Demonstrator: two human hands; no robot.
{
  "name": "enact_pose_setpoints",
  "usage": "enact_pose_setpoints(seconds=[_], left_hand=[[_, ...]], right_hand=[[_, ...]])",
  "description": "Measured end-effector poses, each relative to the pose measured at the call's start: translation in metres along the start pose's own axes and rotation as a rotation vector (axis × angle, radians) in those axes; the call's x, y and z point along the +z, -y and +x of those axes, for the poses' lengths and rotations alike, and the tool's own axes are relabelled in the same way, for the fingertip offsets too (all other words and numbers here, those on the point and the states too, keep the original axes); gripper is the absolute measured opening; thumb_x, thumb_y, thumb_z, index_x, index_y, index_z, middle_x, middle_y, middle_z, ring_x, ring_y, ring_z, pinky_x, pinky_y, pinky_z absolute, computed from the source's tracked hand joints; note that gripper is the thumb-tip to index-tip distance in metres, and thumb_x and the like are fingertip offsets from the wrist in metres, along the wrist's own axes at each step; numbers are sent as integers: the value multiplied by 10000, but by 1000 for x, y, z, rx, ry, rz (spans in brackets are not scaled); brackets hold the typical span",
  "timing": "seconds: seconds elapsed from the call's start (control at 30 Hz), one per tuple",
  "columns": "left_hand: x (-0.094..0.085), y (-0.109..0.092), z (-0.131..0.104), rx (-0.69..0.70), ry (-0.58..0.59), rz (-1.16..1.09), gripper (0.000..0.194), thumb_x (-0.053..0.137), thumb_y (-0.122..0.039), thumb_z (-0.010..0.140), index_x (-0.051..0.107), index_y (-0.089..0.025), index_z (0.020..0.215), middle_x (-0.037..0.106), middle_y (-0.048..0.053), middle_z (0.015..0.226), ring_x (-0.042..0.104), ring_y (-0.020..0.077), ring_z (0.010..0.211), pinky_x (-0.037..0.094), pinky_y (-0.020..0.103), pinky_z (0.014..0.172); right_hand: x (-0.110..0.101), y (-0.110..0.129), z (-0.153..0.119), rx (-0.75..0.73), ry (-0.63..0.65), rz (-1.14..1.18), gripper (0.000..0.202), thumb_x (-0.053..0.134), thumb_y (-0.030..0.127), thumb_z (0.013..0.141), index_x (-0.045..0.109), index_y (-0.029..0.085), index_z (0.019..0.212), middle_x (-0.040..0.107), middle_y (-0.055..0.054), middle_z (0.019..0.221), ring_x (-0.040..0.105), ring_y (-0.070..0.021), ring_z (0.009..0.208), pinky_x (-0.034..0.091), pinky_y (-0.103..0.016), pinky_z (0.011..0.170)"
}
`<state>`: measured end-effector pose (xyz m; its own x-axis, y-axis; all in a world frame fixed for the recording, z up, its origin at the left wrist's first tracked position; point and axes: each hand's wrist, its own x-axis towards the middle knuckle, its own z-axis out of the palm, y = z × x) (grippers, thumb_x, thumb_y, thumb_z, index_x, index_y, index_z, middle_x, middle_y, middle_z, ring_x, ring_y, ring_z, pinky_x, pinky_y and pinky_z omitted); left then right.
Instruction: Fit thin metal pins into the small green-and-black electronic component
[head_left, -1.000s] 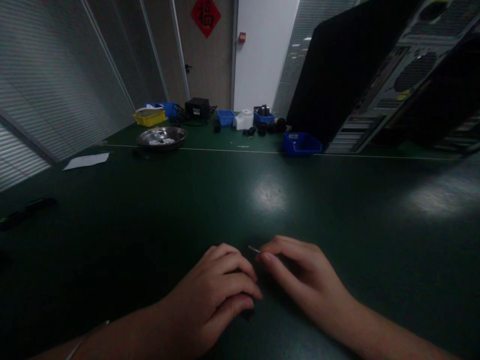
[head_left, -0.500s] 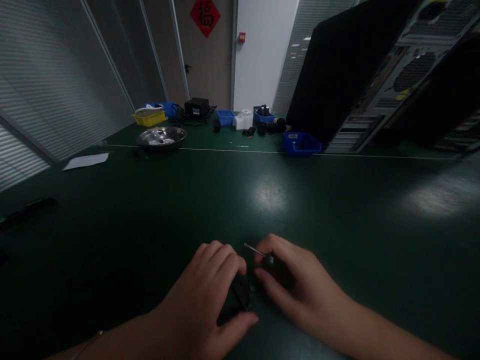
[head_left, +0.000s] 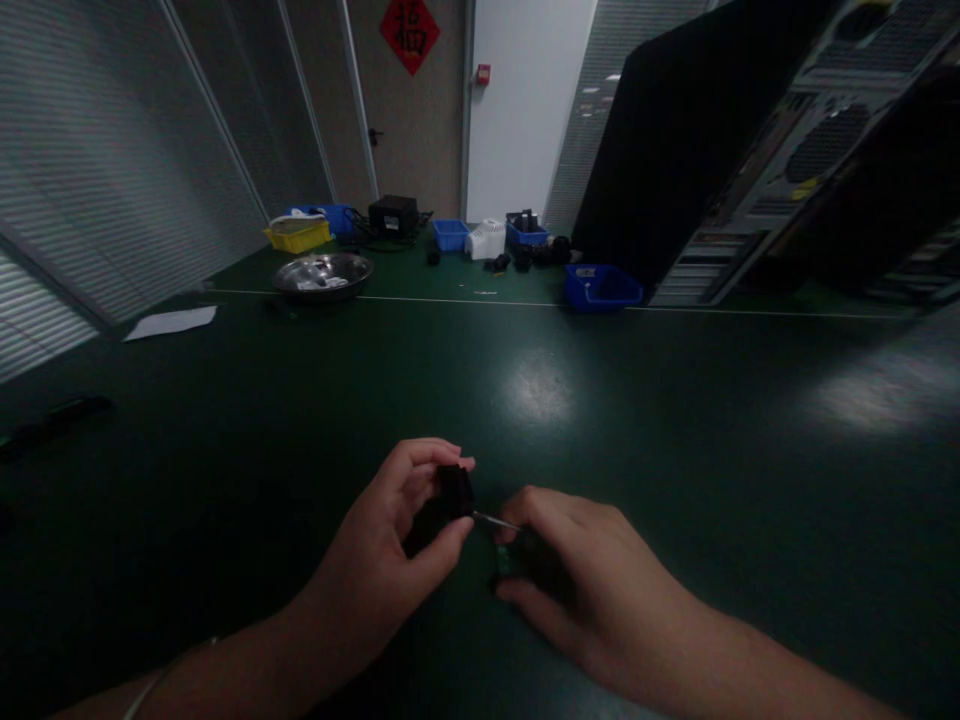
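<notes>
My left hand [head_left: 405,535] is closed around a small black block-shaped part [head_left: 456,490], gripped between thumb and fingers. In my right hand [head_left: 581,560] is a thin screwdriver [head_left: 495,520], its metal shaft pointing left and its dark handle mostly hidden in the palm. The shaft's tip is at the lower right edge of the black part; whether it touches or enters it I cannot tell. A small green piece with a dark end [head_left: 502,560] shows between my right thumb and fingers, too dim to name, either held or lying on the table.
Across the dark green table [head_left: 337,380] stand a metal bowl [head_left: 322,290], a blue bin [head_left: 604,290], a white device [head_left: 486,240] and a yellow basket [head_left: 300,238]. Large computer cases [head_left: 675,150] rise at the right. White paper [head_left: 171,322] lies at the left.
My left hand has turned and lifted the black part up and left. The screwdriver's shaft has swung lower, its tip now at the part. My right hand has shifted slightly.
</notes>
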<state>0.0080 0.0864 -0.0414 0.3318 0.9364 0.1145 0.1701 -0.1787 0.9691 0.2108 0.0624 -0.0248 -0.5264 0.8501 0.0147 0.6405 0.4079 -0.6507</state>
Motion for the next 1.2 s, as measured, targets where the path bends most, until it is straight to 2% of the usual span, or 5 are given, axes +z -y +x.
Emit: enact_pose_setpoints(seconds=[0.17, 0.33, 0.53, 0.97, 1.2], left_hand=[[-1, -1, 0, -80, 61, -156, 351, 583, -133, 824, 470, -247, 1136, 585, 66, 1244, 650, 193, 1028, 533, 326, 911], [-1, 0, 1, -103, 101, -152, 409, 588, -130, 830, 447, -248, 1195, 672, 50, 1061, 666, 192, 975, 552, 308, 855], [-1, 1, -2, -34, 85, -136, 343, 598, -95, 806, 505, -235, 1105, 583, 67, 1247, 671, 178, 957, 546, 309, 872], [3, -10, -9, -44, 209, 59, 337, 596, -88, 787, 525, -215, 1092, 668, 38, 994, 648, 183, 944, 523, 320, 865], [7, -7, -14, -34, 290, -25, 351, 616, -118, 800, 518, -241, 1113, 666, 22, 1008, 650, 173, 937, 521, 279, 842]], right_hand=[[0, -2, 1, -13, -12, 13, 198, 611, 162, 786, 515, 205, 954, 613, -27, 893, 556, -157, 772, 411, -255, 627], [-1, -3, 2, 0, -6, 23, 223, 631, 161, 775, 507, 210, 954, 607, -15, 880, 557, -149, 768, 404, -238, 598], [0, -6, 0, -16, -31, 64, 246, 645, 178, 779, 502, 217, 975, 604, -12, 908, 558, -144, 777, 422, -244, 624], [6, -7, -5, -223, -311, 333, 258, 620, 161, 839, 451, 225, 1023, 576, -38, 974, 584, -137, 829, 491, -240, 665], [7, -7, -4, -262, -277, 351, 283, 628, 142, 830, 453, 230, 1033, 581, -35, 970, 591, -144, 850, 504, -252, 686]])
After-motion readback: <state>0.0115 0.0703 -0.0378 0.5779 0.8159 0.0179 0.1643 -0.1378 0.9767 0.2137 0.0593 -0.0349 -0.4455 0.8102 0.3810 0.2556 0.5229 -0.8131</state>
